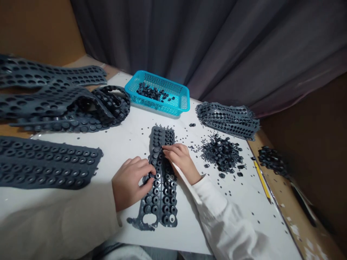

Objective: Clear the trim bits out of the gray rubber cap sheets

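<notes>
A black moulded rubber sheet (165, 191) with rows of round ring-like parts lies lengthwise on the white board, a large hole torn at its near left corner. My left hand (134, 182) is at its left edge, fingers curled and thumb bent in, gripping the sheet there. Over the sheet's middle, my right hand (180, 159) has its thumb and forefinger pinched together at the raised parts. What lies between those fingertips is too small to make out. A pale strip (187, 184) runs beneath the right hand toward the wrist; its kind is unclear.
A blue basket (184, 99) holding small black parts stands at the back. Piles of black pieces (223, 153) and scattered tiny discs lie right. Perforated rubber sheets (54, 97) are stacked left; another bundle (229, 119) sits back right. A yellow pencil (261, 180) lies at the right edge.
</notes>
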Demonstrator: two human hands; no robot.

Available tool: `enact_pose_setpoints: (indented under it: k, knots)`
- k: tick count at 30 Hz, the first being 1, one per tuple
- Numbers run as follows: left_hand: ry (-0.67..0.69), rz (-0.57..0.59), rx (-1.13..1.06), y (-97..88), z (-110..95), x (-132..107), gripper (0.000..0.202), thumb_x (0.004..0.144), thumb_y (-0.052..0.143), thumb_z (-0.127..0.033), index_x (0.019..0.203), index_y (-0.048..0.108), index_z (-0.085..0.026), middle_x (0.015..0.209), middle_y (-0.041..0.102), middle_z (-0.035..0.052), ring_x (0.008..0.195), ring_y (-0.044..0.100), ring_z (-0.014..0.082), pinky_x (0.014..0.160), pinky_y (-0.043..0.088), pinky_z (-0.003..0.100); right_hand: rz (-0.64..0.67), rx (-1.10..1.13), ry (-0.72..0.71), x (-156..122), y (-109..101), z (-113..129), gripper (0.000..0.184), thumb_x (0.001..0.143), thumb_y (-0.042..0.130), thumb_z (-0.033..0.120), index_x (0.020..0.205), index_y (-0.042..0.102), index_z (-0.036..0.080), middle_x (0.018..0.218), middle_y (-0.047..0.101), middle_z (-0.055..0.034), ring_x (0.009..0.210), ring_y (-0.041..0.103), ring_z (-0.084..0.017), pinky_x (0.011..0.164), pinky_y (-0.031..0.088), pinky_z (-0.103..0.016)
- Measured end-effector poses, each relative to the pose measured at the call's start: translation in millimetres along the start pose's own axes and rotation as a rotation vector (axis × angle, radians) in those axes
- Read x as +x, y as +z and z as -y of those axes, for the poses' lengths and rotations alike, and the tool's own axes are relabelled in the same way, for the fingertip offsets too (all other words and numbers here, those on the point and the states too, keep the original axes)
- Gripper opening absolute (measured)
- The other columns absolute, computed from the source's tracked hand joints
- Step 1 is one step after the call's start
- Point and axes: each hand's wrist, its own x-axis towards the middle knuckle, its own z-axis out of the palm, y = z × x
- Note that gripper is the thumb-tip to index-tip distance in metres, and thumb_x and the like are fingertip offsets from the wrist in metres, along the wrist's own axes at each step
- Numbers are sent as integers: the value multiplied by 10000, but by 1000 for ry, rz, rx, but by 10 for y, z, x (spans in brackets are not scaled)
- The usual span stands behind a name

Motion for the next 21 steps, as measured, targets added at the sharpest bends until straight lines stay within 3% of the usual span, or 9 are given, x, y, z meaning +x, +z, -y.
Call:
enact_pose_setpoints:
  k: [6,9,13,16,18,21]
  knots:
    - [-6,26,-18,-7,8,-8,124,809,465,-191,840,581,-221,802,571,6,785,482,185,703,338,335,-270,-164,207,-15,-230,-299,193,930,396,229,976,571,162,1038,655,-127,963,557,-242,841,430,-388]
    - [-5,24,-22,-2,13,-12,126,808,465,-190,843,582,-220,804,569,5,788,481,183,704,337,334,-276,-181,400,-81,-408,-369,201,920,414,287,926,580,175,838,669,-88,786,597,-228,719,447,-345]
    - [-2,-3,-12,17,10,-14,132,792,465,-171,826,583,-222,786,565,5,777,476,180,691,335,325,-232,56,550,-77,-516,-321,212,901,452,352,879,577,182,604,600,-4,524,553,-161,539,415,-270]
    - [14,-23,7,32,9,-9,128,786,459,-162,814,571,-217,777,559,5,756,462,177,674,328,323,-221,262,505,43,-454,-212,194,881,501,347,840,594,182,701,633,-21,625,591,-161,576,447,-261]
    - [38,-32,25,39,12,-4,124,781,461,-154,817,563,-215,778,555,5,752,457,177,669,323,324,-155,377,399,136,-360,-137,157,866,538,318,847,617,184,790,661,-38,735,617,-171,655,476,-273]
    - [82,-39,58,45,21,0,123,774,464,-141,817,556,-211,775,549,10,754,456,185,668,317,333,-47,476,206,215,-196,-71,135,863,549,283,877,640,185,800,667,-52,738,617,-168,674,486,-291]
